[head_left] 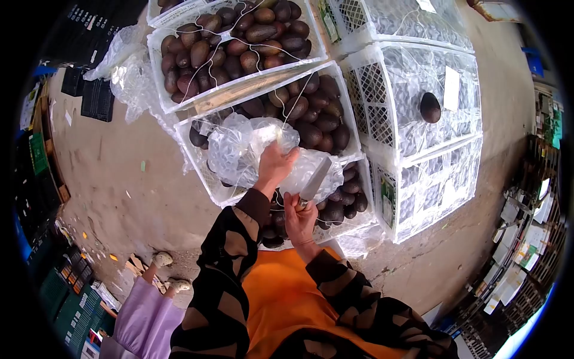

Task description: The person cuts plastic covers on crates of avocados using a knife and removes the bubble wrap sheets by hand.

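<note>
Brown floor [119,173] surrounds white crates [352,113] of avocados [260,33].

Crumpled plastic [233,152] hides some fingertips of the left hand [276,164] and part of the avocado pile [326,122] under them. The right hand [301,216] covers most of the knife's [315,179] handle. Right of the fingers, bubble wrap [412,72] blurs the contents of 3 crates [388,99]. Beyond the fingers, the farthest crate [156,18] is cut off above.
</note>
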`<state>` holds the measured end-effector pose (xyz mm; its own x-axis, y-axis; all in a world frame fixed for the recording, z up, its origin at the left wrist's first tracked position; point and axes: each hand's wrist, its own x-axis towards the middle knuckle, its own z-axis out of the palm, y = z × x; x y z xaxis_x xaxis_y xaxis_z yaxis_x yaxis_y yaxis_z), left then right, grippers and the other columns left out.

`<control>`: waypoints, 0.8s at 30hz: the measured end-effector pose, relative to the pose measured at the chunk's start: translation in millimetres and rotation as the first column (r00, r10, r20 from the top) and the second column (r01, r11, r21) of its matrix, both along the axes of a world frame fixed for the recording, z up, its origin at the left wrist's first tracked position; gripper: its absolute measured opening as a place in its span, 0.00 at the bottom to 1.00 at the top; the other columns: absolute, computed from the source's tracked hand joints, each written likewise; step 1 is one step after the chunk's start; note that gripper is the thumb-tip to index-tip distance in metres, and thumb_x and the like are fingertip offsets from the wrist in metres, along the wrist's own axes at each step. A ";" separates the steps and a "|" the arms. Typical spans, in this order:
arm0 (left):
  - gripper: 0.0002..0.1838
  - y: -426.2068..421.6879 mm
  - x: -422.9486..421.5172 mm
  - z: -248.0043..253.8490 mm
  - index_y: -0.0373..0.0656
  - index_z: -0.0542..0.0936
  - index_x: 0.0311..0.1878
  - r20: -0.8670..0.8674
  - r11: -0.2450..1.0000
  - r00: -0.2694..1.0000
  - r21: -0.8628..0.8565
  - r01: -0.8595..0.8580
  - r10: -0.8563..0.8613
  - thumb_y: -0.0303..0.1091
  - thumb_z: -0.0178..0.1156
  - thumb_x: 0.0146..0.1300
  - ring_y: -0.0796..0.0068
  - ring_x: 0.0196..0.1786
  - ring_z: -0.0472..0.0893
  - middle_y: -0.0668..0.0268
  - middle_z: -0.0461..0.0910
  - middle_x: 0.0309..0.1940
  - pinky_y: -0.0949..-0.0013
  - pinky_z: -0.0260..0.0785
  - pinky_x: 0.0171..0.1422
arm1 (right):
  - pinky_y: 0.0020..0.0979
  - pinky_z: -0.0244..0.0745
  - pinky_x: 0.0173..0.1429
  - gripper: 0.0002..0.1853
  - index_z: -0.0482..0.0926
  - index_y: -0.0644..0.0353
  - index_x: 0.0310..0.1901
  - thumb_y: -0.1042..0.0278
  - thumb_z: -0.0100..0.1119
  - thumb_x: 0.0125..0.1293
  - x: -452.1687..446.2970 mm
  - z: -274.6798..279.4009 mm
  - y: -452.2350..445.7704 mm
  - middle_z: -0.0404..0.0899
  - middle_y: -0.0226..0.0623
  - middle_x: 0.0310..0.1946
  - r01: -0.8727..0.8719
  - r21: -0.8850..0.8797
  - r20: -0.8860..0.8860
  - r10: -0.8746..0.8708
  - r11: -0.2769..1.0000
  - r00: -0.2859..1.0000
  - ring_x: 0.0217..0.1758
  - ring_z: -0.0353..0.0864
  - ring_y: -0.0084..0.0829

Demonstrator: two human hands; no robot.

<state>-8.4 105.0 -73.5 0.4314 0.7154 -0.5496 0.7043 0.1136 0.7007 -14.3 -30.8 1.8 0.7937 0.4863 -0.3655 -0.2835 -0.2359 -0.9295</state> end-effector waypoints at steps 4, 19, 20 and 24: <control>0.23 -6.6 -18.0 31.4 0.31 0.75 0.48 0.118 0.989 0.982 -0.029 -0.142 0.144 0.40 0.62 0.56 0.54 0.38 0.83 0.47 0.82 0.36 0.60 0.73 0.46 | 0.24 0.76 0.37 0.16 0.75 0.65 0.41 0.57 0.55 0.73 93.4 1.2 -37.6 0.75 0.30 0.31 -0.138 -0.296 0.191 0.200 0.945 0.961 0.31 0.78 0.19; 0.18 -24.1 -42.2 37.3 0.34 0.74 0.55 0.311 0.914 0.877 -0.297 -0.277 0.367 0.28 0.55 0.62 0.75 0.43 0.79 0.62 0.82 0.42 0.71 0.71 0.50 | 0.39 0.76 0.29 0.13 0.71 0.56 0.38 0.58 0.60 0.61 192.8 -59.4 80.7 0.78 0.37 0.27 -0.641 -0.698 0.579 0.777 0.319 -0.244 0.28 0.82 0.39; 0.18 -24.1 -44.3 37.4 0.34 0.74 0.55 0.306 0.906 0.877 -0.328 -0.269 0.371 0.27 0.54 0.62 0.75 0.43 0.79 0.62 0.82 0.42 0.71 0.71 0.50 | 0.39 0.76 0.29 0.13 0.70 0.56 0.38 0.58 0.61 0.61 189.5 -58.1 81.1 0.78 0.37 0.27 -0.623 -0.718 0.556 0.793 0.310 -0.247 0.29 0.82 0.39; 0.17 -32.9 -43.5 32.5 0.35 0.74 0.54 0.364 0.927 0.859 -0.246 -0.284 0.360 0.28 0.54 0.63 0.73 0.43 0.79 0.62 0.82 0.41 0.69 0.72 0.50 | 0.38 0.76 0.29 0.14 0.70 0.55 0.39 0.59 0.63 0.60 182.8 -49.6 81.2 0.78 0.37 0.27 -0.598 -0.726 0.559 0.798 0.340 -0.225 0.28 0.82 0.39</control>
<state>-51.9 72.1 -41.0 0.4018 0.7588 -0.5126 0.2739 0.4345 0.8580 168.5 50.4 -47.8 -0.1884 0.9805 -0.0554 0.9199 0.1564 -0.3595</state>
